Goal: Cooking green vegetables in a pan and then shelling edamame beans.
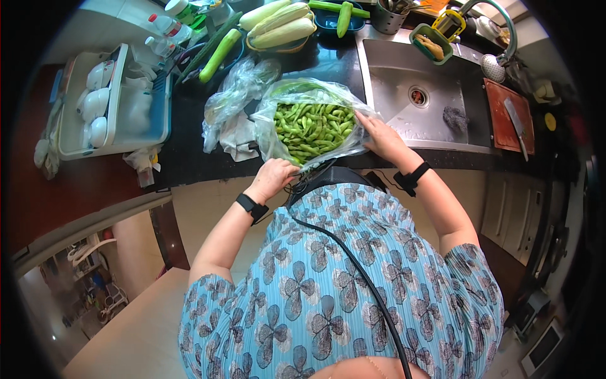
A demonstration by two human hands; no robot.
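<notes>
A clear plastic bag (265, 113) lies open on the black countertop, its mouth spread wide. Green edamame pods (315, 128) fill it in a heap. At the bag's near left edge, my left hand (274, 177) pinches the plastic rim, fingers curled. My right hand (382, 137) rests along the bag's right edge beside the sink, thumb and fingers on the plastic; part of its grip is hidden. Left of the bag lie a crumpled plastic bag (236, 94) and a crumpled pale paper or cloth (238, 137).
A steel sink (388, 85) with a dark scrubber (455, 119) stands at right, then a red cutting board (506, 113) bearing a knife (515, 116). A dish rack (116, 128) with bowls is at left. Corn (279, 33), a light-green gourd (220, 56) and bottles (169, 27) line the back.
</notes>
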